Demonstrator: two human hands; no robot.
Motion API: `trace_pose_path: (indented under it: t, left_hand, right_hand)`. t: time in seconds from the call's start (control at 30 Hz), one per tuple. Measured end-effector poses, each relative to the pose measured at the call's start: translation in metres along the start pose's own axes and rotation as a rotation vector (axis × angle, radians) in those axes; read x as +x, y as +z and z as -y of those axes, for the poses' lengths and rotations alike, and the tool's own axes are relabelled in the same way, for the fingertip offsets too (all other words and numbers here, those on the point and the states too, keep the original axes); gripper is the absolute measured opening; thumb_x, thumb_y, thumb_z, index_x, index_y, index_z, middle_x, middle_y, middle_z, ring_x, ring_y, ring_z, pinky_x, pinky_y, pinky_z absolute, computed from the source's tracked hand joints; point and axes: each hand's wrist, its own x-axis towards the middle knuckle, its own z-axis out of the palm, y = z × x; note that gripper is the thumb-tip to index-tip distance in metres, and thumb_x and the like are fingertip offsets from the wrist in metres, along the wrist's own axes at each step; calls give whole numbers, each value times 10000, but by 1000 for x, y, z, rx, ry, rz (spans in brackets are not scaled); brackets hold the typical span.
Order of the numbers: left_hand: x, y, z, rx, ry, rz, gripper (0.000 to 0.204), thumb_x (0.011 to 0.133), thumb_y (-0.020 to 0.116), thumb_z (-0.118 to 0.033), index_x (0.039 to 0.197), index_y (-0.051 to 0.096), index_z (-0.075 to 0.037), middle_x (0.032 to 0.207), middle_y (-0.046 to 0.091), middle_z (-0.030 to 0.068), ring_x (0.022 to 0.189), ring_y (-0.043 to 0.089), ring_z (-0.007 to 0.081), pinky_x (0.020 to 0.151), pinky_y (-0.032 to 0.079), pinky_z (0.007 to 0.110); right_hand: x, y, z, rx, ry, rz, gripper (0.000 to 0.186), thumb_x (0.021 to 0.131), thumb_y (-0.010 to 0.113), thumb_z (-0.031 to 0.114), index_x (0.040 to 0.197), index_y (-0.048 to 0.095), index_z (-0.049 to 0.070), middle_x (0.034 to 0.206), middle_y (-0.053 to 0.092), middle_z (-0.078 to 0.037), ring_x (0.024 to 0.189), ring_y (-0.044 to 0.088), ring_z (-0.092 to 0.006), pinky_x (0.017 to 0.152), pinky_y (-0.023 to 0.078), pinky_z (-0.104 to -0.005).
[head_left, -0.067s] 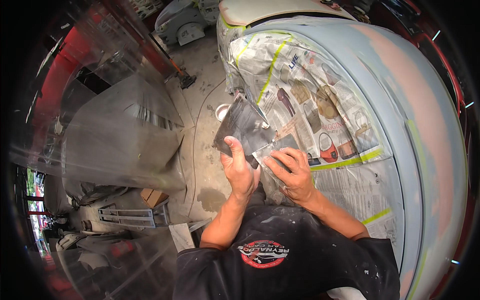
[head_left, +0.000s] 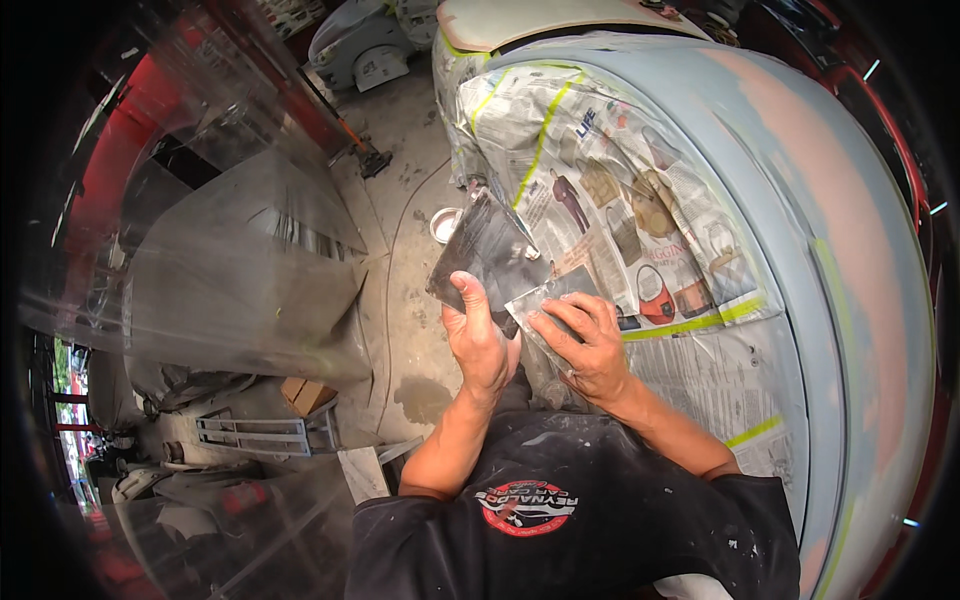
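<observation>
From my end of the head view I count two bare hands, one dark flat board (head_left: 482, 258), one small grey spreader (head_left: 568, 284) and one main pale dab (head_left: 531, 252) on the board. Around them I count one round pail (head_left: 445, 225) on the floor, one cardboard box (head_left: 308, 396), and at least four yellow-green tape strips (head_left: 546, 138) on the newspaper (head_left: 590, 215) that covers part of the blue-grey car body (head_left: 700, 105).

The board lies just beyond the left hand (head_left: 481, 345), tilted, reaching up and away from its thumb. The spreader sits under the fingers of the right hand (head_left: 590, 345), beside the board's lower right edge; I cannot tell whether the two touch. The dab is near the board's right corner, apart from both hands.

I see the left hand gripping the board's near edge, thumb pointing up across its face, the other fingers mostly hidden. The right hand grasps the spreader, its fingers bent over the top and its thumb out of sight. Both forearms slant inward from the dark sleeves, and the hands are close together, well apart from the pail.
</observation>
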Motion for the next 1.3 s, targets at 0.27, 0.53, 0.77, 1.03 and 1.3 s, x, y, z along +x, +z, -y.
trace_pose_path:
  t: [0.27,0.53,0.77,1.03,1.3]
  left_hand:
    - [-8,-10,5,173,-196,174,358,1063,414,-272,1295,509,-16,1202,622,112,1067,624,198,921,520,359]
    - [-26,-57,13,551,-348,212,377,1032,515,-258,1315,520,-9,1049,637,47,878,609,83,813,484,237]
    - [21,-73,7,143,-282,-171,488,1016,529,-291,1428,409,-59,1161,627,92,988,647,179,928,517,349]
    - [6,-40,8,-356,-523,159,630,1052,297,-468,1467,356,1,1433,475,134,1272,497,229,1083,404,396]
    - [11,-34,12,-412,-551,165,884,958,200,-714,1456,374,-5,1379,521,142,1247,521,273,1060,428,421]
  right_hand:
    - [-2,-6,-17,-36,-34,-82,540,667,653,136,1206,679,133,1225,600,-65,1084,529,-292,910,403,-445]
    - [64,-80,-27,408,256,-176,423,853,598,-83,1253,630,52,1201,644,-154,1093,625,-301,924,478,-356]
    - [41,-35,5,285,-39,-30,637,634,676,-120,1249,609,30,1213,587,-151,1141,559,-349,950,481,-416]
    - [26,-7,31,266,-86,347,829,531,706,-15,1340,537,58,1333,481,-166,1236,467,-370,1026,396,-484]
    - [32,-12,17,396,-223,414,858,533,789,98,1353,542,120,1334,532,-60,1157,500,-317,982,422,-442]
